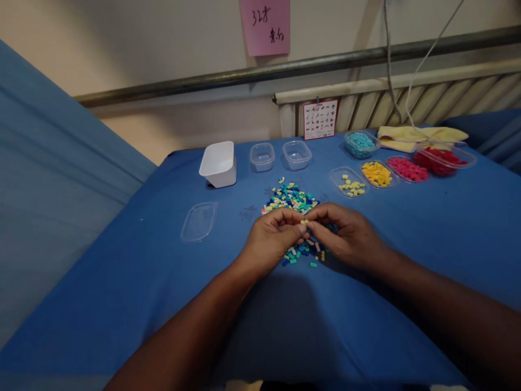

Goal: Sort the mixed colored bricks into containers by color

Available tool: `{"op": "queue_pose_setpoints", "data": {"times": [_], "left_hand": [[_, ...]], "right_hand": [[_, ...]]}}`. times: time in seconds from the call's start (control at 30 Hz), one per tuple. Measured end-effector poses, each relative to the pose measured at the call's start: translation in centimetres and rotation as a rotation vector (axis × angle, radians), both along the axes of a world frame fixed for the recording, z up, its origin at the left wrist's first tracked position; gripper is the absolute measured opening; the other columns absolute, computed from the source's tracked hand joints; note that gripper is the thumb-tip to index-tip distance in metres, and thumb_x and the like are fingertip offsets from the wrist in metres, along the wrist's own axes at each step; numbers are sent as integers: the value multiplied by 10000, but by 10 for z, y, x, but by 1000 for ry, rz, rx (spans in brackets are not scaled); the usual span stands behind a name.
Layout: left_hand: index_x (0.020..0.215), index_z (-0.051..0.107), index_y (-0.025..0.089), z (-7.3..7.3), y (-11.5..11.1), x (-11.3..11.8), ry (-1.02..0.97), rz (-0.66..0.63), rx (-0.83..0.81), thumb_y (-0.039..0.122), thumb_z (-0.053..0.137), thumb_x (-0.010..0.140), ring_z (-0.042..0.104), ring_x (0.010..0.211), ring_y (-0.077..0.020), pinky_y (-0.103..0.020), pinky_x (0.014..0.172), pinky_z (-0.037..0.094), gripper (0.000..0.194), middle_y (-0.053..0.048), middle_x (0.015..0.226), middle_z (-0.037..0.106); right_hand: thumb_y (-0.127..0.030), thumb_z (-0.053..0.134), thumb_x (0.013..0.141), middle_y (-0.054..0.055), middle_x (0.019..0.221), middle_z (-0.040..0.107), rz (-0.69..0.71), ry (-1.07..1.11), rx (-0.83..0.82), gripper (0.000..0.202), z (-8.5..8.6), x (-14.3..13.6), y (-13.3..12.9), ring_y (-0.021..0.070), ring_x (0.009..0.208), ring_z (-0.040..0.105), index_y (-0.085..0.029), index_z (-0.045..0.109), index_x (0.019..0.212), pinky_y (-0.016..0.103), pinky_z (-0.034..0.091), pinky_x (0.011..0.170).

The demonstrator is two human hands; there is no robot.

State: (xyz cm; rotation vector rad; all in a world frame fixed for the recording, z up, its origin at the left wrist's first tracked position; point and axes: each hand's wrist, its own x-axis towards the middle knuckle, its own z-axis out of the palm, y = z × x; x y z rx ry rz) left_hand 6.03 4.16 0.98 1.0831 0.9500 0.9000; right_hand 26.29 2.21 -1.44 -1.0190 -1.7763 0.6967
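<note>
- Pale-yellow brick (304, 222): pinched between left hand (271, 239) and right hand (350, 233), over mixed brick pile (291, 198).
- Clear containers (471, 159) at right: single-colour pieces (376, 174), turquoise, pale yellow, orange-yellow, pink, red.
- Two clear tubs (297, 161), white bin (225, 176) behind pile.

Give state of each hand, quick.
Left hand: closed, pinching a small pale-yellow piece.
Right hand: closed, pinching pale-yellow too; same piece or another, can't tell.
</note>
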Motion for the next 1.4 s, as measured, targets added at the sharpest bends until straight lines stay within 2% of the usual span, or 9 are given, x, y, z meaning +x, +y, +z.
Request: {"op": "queue_pose_setpoints", "data": {"times": [0.37, 0.53, 0.63, 0.73, 0.87, 1.03, 1.1, 1.27, 1.4], "left_hand": [[1140, 749, 157, -7, -2, 2, 52, -5, 109, 306, 862, 860, 779, 882, -176, -286, 779, 622, 337, -82, 1032, 811], [1232, 764, 195, -4, 3, -14, 490, 26, 644, 294, 679, 1024, 756, 1153, -238, -439, 1083, 589, 246, -99, 1208, 807], [1366, 736, 195, -6, 6, -22, 737, -114, 947, 289, 583, 1088, 663, 1380, -257, -474, 1235, 486, 330, -117, 1428, 741], [1537, 625, 170, -11, 7, -23, 948, -323, 1040, 367, 535, 1122, 487, 1576, -289, -521, 1333, 362, 469, -143, 1661, 554], [1665, 484, 192, -10, 5, -20, 1170, -527, 990, 474, 468, 1146, 303, 1674, -310, -565, 1372, 265, 591, -115, 1785, 343], [1557, 626, 167, -3, 1, -26, 1252, -552, 1071, 406, 482, 1142, 453, 1599, -309, -536, 1352, 324, 499, -119, 1687, 514], [1499, 678, 147, -1, 0, -29, 1243, -539, 1106, 377, 491, 1136, 512, 1556, -324, -531, 1321, 383, 469, -132, 1639, 574], [1264, 803, 160, 13, -6, -31, 1145, -552, 1118, 326, 497, 1125, 666, 1379, -322, -489, 1202, 518, 374, -145, 1470, 716], [1023, 817, 189, 28, -10, -32, 1123, -600, 1070, 305, 506, 1121, 732, 1109, -262, -382, 966, 591, 346, -115, 1194, 783]], "right_hand": [[-293, 684, 1015, 24, 943, 803, -101, 7, 22, 93, -1, 2, 7, 190, 830, 750, -245, 755, 1049, 330, 593, 767], [-315, 701, 978, 66, 956, 806, -411, -226, 148, 141, -4, 52, 42, 226, 802, 741, -223, 780, 1051, 376, 586, 777], [-331, 678, 976, 101, 974, 814, -565, -391, 145, 181, -17, 88, 69, 271, 830, 751, -211, 793, 1049, 420, 584, 792], [-328, 657, 983, 120, 1030, 825, -609, -498, 153, 203, -27, 107, 84, 316, 912, 762, -215, 805, 1064, 465, 586, 846], [-301, 623, 1025, 140, 1080, 816, -496, -534, 264, 220, -20, 97, 76, 321, 996, 758, -205, 806, 1100, 460, 580, 900], [-224, 616, 1052, 90, 1046, 814, -9, -496, 321, 189, -7, 55, 46, 245, 957, 753, -228, 787, 1133, 370, 576, 877], [-197, 608, 1055, 81, 1028, 808, 113, -519, 296, 197, -8, 43, 41, 233, 951, 743, -230, 783, 1139, 353, 565, 864], [-201, 585, 1064, 86, 987, 790, 56, -611, 191, 210, -13, 41, 43, 242, 925, 720, -214, 791, 1101, 357, 533, 837], [-208, 618, 1044, 76, 984, 789, 26, -580, 153, 187, -9, 42, 42, 239, 914, 710, -221, 792, 1113, 357, 525, 832]]}}
